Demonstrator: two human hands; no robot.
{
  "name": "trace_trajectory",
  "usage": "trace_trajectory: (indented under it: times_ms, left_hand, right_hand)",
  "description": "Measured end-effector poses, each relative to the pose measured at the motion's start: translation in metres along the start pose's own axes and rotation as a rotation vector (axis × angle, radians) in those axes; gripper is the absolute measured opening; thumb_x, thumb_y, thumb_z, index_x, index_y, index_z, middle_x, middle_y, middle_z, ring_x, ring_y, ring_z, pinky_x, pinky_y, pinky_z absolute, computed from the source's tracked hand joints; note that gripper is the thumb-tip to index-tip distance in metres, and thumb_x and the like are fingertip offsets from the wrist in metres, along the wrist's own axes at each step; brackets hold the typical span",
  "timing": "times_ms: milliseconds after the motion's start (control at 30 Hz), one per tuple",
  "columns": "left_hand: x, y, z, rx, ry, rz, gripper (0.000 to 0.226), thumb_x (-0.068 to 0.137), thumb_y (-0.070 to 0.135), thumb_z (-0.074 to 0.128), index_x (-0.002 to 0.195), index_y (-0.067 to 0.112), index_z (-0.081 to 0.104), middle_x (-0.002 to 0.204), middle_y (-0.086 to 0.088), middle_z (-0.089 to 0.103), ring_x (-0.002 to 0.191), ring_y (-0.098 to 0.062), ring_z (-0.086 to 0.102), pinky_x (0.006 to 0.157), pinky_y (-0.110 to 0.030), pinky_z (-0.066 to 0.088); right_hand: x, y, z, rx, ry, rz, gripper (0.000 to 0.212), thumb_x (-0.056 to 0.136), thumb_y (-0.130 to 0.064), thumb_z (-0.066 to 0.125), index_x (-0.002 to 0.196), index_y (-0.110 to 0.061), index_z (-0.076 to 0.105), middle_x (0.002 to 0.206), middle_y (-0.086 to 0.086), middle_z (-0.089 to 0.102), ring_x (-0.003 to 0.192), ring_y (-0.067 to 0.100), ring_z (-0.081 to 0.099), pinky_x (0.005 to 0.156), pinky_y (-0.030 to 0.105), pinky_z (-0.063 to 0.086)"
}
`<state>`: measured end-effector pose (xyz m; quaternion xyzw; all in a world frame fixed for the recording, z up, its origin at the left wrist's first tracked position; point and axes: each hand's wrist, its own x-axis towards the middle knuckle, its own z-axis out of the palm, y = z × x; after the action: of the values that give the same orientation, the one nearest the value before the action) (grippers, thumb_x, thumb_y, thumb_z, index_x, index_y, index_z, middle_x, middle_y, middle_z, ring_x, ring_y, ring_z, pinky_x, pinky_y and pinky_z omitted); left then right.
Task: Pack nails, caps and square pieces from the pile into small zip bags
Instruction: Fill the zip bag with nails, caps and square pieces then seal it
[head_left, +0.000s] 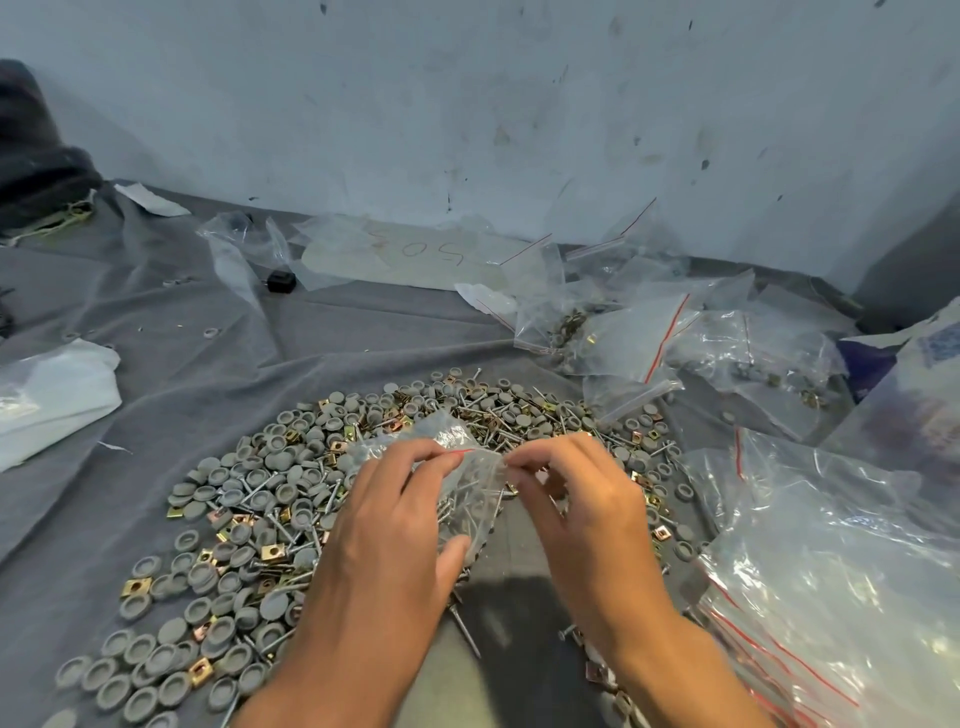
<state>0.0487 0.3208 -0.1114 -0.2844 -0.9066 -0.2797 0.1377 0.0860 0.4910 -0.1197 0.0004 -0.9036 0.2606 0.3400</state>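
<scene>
Both hands work one small bag (470, 483) held over the pile (332, 499) at centre: the left hand (395, 525) grips its side, thumb underneath, and the right hand (582, 499) pinches the red-striped mouth, apparently sealing it. Nails show inside the bag; caps or squares in it I cannot tell. At 2 o'clock lie several filled bags (613, 332), too overlapped to count, and at 4 o'clock a stack of empty bags (831, 571). The pile holds well over a hundred caps, dozens of nails and squares, so I judge most packing remains.
</scene>
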Motion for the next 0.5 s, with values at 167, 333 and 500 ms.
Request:
trace_trajectory:
  times_ms: [167,333,500]
  left_hand:
    - [0.0,0.002,-0.001,0.014,-0.016,-0.011,0.078,0.058,0.022,0.095,0.128,0.014,0.063,0.12,0.01,0.054,0.111,-0.009,0.056,0.101,-0.024,0.04]
    - [0.0,0.001,-0.002,0.03,-0.03,-0.023,0.079,0.06,0.025,0.094,0.131,0.016,0.061,0.122,0.012,0.053,0.112,-0.007,0.055,0.103,-0.024,0.038]
    - [0.0,0.001,-0.003,0.043,-0.037,-0.029,0.08,0.059,0.026,0.094,0.132,0.016,0.061,0.123,0.011,0.053,0.112,-0.007,0.055,0.102,-0.025,0.039]
  right_hand:
    - [-0.003,0.034,0.007,-0.406,-0.332,0.069,0.029,0.095,-0.029,0.067,0.124,-0.034,0.068,0.115,-0.008,0.061,0.106,0.018,0.053,0.083,0.033,0.05]
    - [-0.002,0.039,0.018,-0.475,-0.423,0.094,0.03,0.101,-0.037,0.054,0.131,-0.039,0.058,0.118,-0.008,0.049,0.111,0.016,0.046,0.086,0.03,0.044]
    - [-0.002,0.041,0.015,-0.467,-0.447,0.109,0.019,0.105,-0.038,0.045,0.12,-0.035,0.057,0.117,-0.009,0.044,0.109,0.014,0.04,0.086,0.027,0.04]
